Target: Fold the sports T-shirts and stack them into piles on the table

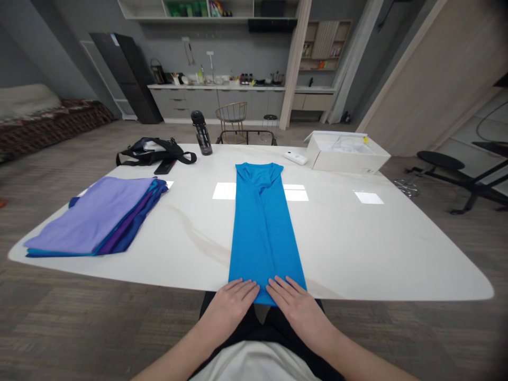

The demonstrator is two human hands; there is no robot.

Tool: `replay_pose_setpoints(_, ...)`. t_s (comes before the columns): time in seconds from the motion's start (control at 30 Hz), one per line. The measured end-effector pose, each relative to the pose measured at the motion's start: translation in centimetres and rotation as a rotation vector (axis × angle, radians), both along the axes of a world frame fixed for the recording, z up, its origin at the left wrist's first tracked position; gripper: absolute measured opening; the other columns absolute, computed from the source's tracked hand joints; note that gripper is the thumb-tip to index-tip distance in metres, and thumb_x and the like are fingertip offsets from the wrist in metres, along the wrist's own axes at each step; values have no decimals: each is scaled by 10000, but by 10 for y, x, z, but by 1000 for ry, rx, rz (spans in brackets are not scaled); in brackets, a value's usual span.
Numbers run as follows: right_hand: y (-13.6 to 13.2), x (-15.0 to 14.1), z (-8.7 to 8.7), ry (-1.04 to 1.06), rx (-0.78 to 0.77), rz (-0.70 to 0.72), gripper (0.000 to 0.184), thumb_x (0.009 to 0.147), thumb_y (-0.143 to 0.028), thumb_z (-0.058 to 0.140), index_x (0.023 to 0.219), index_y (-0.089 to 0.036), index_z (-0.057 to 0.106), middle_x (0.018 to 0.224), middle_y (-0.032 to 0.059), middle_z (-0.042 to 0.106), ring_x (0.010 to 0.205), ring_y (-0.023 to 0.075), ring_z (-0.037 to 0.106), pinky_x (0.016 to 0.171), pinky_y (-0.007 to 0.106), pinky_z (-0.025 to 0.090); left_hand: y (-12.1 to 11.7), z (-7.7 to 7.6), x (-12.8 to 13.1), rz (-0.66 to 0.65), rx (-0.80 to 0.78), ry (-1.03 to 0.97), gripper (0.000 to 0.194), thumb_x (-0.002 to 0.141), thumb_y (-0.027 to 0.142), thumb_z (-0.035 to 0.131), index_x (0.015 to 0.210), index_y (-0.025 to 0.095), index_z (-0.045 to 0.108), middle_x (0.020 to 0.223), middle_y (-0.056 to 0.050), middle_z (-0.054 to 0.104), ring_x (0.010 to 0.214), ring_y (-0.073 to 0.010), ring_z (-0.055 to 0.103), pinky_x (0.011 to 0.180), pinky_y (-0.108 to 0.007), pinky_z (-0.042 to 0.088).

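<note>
A bright blue garment [262, 227], folded into a long narrow strip, lies lengthwise on the white table. Its collar end points away from me, and its near end hangs slightly over the table's front edge. My left hand [234, 301] rests on the left of that near end, fingers stretched out flat on the cloth. On the right of the same end lies my right hand [291, 301], its fingers also extended and flat. Both thumbs are hidden from view. To the left sits a stack of folded cloths [95, 211], lavender on top with blue and purple layers beneath.
On the white table [357, 243] stand a dark water bottle [202, 133] and a white open box [345, 156]. A black bag [153, 151], a phone [164, 167] and a small white device [296, 157] lie towards the far edge. Beyond are a chair [232, 115] and kitchen counter.
</note>
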State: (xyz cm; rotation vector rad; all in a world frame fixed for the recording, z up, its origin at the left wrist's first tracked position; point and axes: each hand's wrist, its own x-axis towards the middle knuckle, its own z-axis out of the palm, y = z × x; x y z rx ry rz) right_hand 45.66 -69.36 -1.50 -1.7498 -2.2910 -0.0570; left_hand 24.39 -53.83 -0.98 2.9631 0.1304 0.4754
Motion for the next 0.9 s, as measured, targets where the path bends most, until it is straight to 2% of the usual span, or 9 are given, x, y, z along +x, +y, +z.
replay_pose_setpoints(0.17,10,32,36,94,-149,-47,503,946,-54,474,1402,-228,594,1299,90,707,1114,236,708,952,392,582,27,31,1,15,-155,-69,369,1008,116,420,1299,183,637,1204,-103,742,1046,-214,718,929,-377,586)
replay_pose_setpoints(0.27,33,53,62,147,-288,-99,469,966,-95,464,1369,-283,615,1120,48,764,914,217,743,794,329,582,56,53,14,58,-423,-73,306,1029,190,447,1220,236,681,1141,-56,755,1017,-177,711,903,-312,564)
replay_pose_setpoints(0.37,66,74,90,269,-382,-173,363,988,-176,460,1238,-299,692,1078,36,767,903,219,731,764,294,538,91,72,37,145,-722,-60,162,971,331,599,993,223,718,954,-27,741,873,-162,679,803,-280,536)
replay_pose_setpoints(0.43,91,90,110,368,-442,-187,318,993,-213,455,1148,-293,720,1061,28,764,894,213,712,746,278,508,115,80,56,195,-915,-87,200,915,392,671,880,196,681,887,-24,707,828,-162,639,766,-280,513)
replay_pose_setpoints(0.57,145,131,144,547,-597,-95,225,954,-295,535,1004,-250,749,922,11,743,800,189,651,724,266,486,163,80,95,158,-1425,-153,279,885,454,706,932,194,618,1012,-51,709,925,-184,649,816,-302,522)
replay_pose_setpoints(0.63,175,154,155,679,-739,-49,212,906,-336,617,1015,-241,771,1004,8,749,888,194,662,793,268,515,186,77,114,124,-1697,-141,307,866,457,737,986,211,600,982,-38,707,911,-190,675,811,-312,541)
replay_pose_setpoints(0.7,205,176,159,804,-822,-100,291,853,-349,690,1116,-258,774,1156,8,737,1018,210,667,864,278,536,209,74,131,91,-1887,-135,311,859,428,758,1024,219,598,949,-28,705,898,-194,698,809,-319,560)
replay_pose_setpoints(0.8,247,204,157,901,-900,-262,436,804,-334,753,1237,-288,738,1271,10,704,1088,211,666,876,280,559,243,73,156,28,-2011,-169,287,871,368,760,1063,206,620,1030,-59,726,968,-212,716,878,-353,578)
replay_pose_setpoints(0.9,287,228,151,957,-1003,-342,485,816,-321,745,1298,-282,699,1263,17,705,1027,188,683,831,271,577,278,72,180,-3,-2040,-165,342,887,352,747,1164,187,632,1127,-105,734,1047,-243,719,963,-406,569)
